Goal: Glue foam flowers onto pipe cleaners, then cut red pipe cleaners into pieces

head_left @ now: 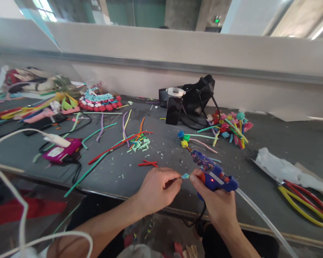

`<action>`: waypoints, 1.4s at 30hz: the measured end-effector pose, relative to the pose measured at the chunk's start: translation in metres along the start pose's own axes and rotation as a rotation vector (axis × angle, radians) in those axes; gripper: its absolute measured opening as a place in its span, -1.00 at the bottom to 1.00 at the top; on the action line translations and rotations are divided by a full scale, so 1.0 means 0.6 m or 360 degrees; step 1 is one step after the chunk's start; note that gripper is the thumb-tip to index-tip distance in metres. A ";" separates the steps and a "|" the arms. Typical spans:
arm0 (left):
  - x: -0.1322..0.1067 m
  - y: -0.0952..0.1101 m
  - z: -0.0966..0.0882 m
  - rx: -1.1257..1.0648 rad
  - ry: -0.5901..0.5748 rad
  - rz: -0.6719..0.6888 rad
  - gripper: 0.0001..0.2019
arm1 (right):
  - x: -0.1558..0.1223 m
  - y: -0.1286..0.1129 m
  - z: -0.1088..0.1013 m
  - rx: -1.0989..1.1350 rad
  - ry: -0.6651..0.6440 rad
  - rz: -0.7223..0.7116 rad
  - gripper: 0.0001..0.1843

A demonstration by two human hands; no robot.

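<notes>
My right hand (218, 204) is wrapped round a blue hot glue gun (224, 182). A small red light glows on the gun, its nozzle points away to the left, and a clear glue stick (261, 213) trails from its back. My left hand (160, 190) pinches a small light-blue piece (185, 176), perhaps pipe cleaner, whose other end meets my right fingertips. Beyond the nozzle lie small fuzzy flowers: a blue one (180, 134), a green one (186, 138) and a yellow one (184, 143), some with pipe-cleaner stems.
Scissors (285, 184) with red and yellow handles lie at right beside white wadding (277, 166). Flowers (228, 123) are heaped behind. A phone (174, 110) stands near a black bag (199, 95). Cut green bits (140, 144), loose pipe cleaners (104, 156) and a purple power strip (61, 150) occupy the left.
</notes>
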State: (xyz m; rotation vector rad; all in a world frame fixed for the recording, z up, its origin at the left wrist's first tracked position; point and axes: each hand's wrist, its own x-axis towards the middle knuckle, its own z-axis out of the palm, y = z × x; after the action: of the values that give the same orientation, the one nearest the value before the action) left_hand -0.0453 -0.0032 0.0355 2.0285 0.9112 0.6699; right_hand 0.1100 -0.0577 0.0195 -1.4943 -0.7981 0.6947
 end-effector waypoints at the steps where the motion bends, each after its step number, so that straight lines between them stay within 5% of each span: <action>1: 0.000 0.000 0.000 0.0003 -0.0004 -0.0001 -0.72 | 0.000 -0.001 0.000 -0.0003 0.0000 0.0001 -0.82; 24: 0.002 -0.004 -0.006 0.0036 -0.0066 0.0063 -0.79 | 0.009 0.011 -0.006 -0.0087 -0.0130 0.0094 -0.77; 36: 0.010 -0.030 -0.011 -0.1277 -0.0055 -0.0545 -0.70 | 0.017 0.024 -0.025 0.0341 -0.0083 0.0035 -0.76; 42: 0.009 -0.029 -0.008 -0.1333 -0.0079 -0.0564 -0.73 | 0.014 0.019 -0.019 0.0455 -0.0104 0.0108 -0.74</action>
State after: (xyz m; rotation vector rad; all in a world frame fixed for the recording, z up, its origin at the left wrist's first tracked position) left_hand -0.0520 0.0104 0.0246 1.1055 0.7554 0.6500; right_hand 0.1253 -0.0577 0.0093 -1.2491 -0.6680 0.8739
